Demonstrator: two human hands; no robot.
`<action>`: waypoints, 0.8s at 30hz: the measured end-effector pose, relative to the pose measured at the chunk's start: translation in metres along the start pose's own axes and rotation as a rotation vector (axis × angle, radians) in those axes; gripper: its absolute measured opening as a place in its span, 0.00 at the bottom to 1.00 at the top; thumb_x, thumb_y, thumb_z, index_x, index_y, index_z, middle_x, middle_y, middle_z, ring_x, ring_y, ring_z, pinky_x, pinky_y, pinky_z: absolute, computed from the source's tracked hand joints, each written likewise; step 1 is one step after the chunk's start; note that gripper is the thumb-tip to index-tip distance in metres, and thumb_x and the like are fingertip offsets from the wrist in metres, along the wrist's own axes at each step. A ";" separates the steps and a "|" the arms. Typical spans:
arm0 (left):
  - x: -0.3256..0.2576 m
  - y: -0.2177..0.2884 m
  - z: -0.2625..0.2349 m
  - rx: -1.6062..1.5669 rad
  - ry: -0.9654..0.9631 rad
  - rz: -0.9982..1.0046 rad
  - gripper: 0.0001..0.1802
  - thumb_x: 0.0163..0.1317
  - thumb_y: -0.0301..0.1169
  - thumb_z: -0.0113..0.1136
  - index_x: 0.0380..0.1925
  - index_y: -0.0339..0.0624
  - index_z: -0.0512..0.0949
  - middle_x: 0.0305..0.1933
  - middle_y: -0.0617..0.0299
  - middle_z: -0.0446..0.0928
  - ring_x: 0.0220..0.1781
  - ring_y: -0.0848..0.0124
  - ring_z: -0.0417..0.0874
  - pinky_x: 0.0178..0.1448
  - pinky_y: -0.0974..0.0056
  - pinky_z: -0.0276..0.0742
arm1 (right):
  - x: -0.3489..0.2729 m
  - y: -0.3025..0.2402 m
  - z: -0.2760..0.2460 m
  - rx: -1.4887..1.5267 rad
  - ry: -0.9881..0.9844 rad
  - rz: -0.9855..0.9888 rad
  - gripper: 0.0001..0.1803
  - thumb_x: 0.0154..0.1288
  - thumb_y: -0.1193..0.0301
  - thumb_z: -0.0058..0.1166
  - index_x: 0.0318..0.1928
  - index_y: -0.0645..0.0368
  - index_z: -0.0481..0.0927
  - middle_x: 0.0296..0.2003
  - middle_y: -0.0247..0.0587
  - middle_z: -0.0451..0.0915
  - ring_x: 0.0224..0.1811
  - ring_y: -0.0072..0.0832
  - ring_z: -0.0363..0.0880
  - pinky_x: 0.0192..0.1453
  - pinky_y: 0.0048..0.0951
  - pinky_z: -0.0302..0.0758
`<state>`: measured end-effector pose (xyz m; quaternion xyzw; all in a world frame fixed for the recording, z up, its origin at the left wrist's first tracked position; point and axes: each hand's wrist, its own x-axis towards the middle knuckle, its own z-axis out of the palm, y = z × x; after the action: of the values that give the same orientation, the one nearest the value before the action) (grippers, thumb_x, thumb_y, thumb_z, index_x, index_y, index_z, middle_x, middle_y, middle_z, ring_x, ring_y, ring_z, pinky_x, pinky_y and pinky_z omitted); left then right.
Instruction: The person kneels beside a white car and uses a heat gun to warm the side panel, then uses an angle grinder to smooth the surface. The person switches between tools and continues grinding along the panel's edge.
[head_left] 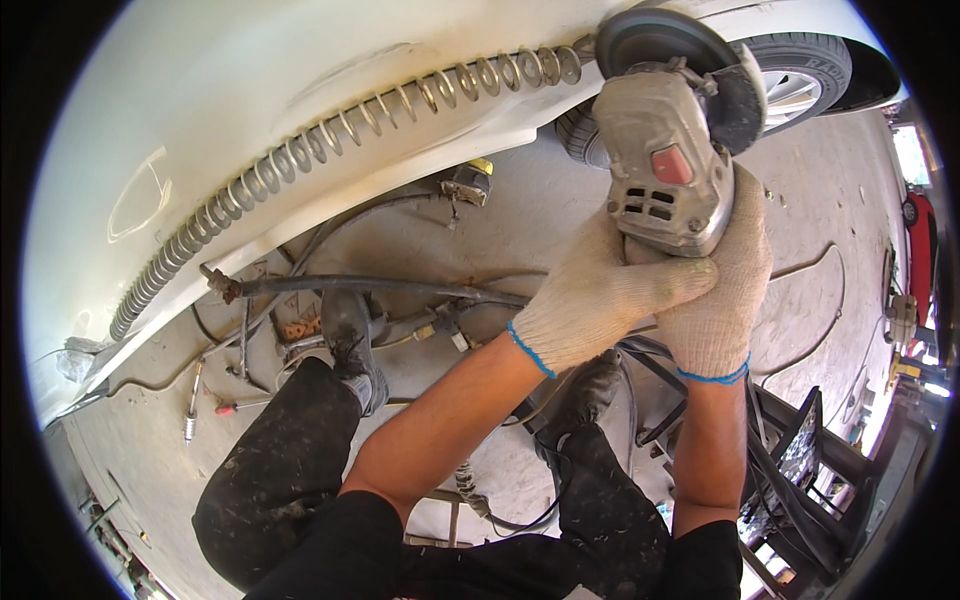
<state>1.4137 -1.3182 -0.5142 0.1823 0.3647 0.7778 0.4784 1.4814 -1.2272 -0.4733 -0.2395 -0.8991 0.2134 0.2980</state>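
Both my hands wear cream knit gloves with blue cuffs. My left hand [605, 285] and my right hand [735, 265] are wrapped around the rear of a dusty grey angle grinder [650, 120] with a red button on its housing. Its dark disc [650, 40] sits beside the far right end of a long metal coil [268, 175]. That coil runs along the lower side of a pale car body [230, 90]. Whether the disc touches the metal, or is spinning, I cannot tell. The grinder's grip is mostly hidden by the gloves.
A car wheel [805, 80] stands beyond the grinder. Hoses [390, 287], cables and a yellow-topped metal tool [468, 183] lie on the concrete floor between my shoes and the car. To my right are dark metal frames [800, 450]; farther off is a red vehicle [920, 250].
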 end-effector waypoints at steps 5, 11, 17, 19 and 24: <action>-0.002 0.000 0.001 -0.013 0.023 0.000 0.35 0.54 0.33 0.74 0.61 0.34 0.72 0.58 0.58 0.77 0.59 0.70 0.77 0.64 0.62 0.73 | 0.001 0.000 -0.004 -0.029 -0.064 -0.036 0.39 0.47 0.65 0.76 0.58 0.62 0.71 0.44 0.50 0.84 0.47 0.41 0.86 0.50 0.35 0.80; -0.003 0.006 0.004 -0.027 0.023 -0.023 0.34 0.55 0.32 0.74 0.60 0.34 0.73 0.58 0.57 0.77 0.59 0.71 0.77 0.62 0.63 0.74 | 0.002 -0.003 -0.005 -0.027 -0.054 -0.015 0.40 0.46 0.66 0.76 0.58 0.63 0.70 0.44 0.50 0.84 0.48 0.38 0.86 0.49 0.34 0.80; -0.003 0.002 0.004 -0.044 0.025 0.048 0.33 0.55 0.34 0.74 0.59 0.34 0.73 0.56 0.58 0.78 0.56 0.71 0.78 0.60 0.64 0.76 | 0.002 -0.002 -0.002 0.027 -0.035 -0.010 0.40 0.46 0.62 0.75 0.58 0.60 0.70 0.42 0.53 0.83 0.46 0.48 0.85 0.48 0.40 0.80; -0.003 0.004 0.003 -0.040 0.022 0.029 0.35 0.54 0.35 0.75 0.59 0.33 0.72 0.56 0.56 0.78 0.57 0.70 0.78 0.62 0.63 0.75 | 0.003 -0.001 -0.002 0.010 -0.040 -0.008 0.40 0.45 0.61 0.75 0.58 0.60 0.71 0.41 0.54 0.83 0.45 0.53 0.84 0.47 0.42 0.80; -0.001 0.009 0.002 0.005 -0.001 -0.030 0.41 0.51 0.37 0.77 0.60 0.31 0.68 0.58 0.53 0.77 0.59 0.67 0.77 0.65 0.62 0.74 | 0.002 -0.001 -0.003 0.011 -0.012 -0.005 0.40 0.44 0.60 0.75 0.58 0.60 0.71 0.41 0.54 0.83 0.44 0.53 0.85 0.46 0.41 0.81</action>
<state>1.4106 -1.3209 -0.5060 0.1784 0.3688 0.7696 0.4898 1.4818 -1.2261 -0.4698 -0.2342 -0.9004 0.2188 0.2943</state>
